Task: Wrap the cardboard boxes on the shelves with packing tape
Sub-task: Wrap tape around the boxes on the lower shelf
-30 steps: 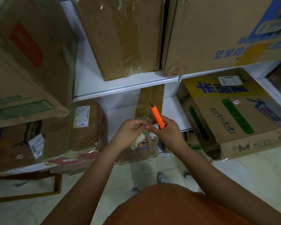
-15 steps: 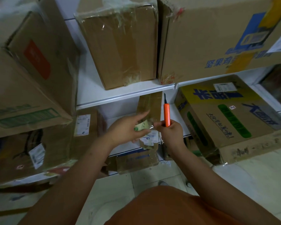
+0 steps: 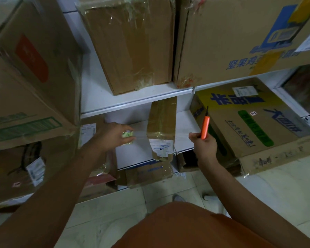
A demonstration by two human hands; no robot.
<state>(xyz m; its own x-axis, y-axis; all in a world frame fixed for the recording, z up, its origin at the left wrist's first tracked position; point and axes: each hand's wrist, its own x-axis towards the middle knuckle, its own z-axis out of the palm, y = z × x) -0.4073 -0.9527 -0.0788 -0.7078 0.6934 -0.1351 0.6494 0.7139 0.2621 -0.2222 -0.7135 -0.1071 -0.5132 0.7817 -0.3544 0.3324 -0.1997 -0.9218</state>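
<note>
A narrow cardboard box (image 3: 161, 120) stands on the middle shelf, its front end bearing a torn white label. My left hand (image 3: 115, 136) grips a small roll of clear packing tape (image 3: 127, 137) to the left of that box. A clear strip of tape (image 3: 182, 135) stretches from the roll across the box's front to my right hand (image 3: 202, 143). That hand pinches the tape's end and also holds an orange utility knife (image 3: 205, 127), blade pointing up.
Large taped boxes fill the upper shelf (image 3: 132, 97): one plain brown (image 3: 131, 43), one with blue print (image 3: 243, 33). A yellow, green and blue box (image 3: 254, 122) leans at the right. More boxes (image 3: 25, 68) crowd the left. Tiled floor (image 3: 276, 190) lies below.
My hands have moved apart, left hand going left with the roll and right hand going right, drawing a tape strip across the narrow box's front. The view has shifted upward.
</note>
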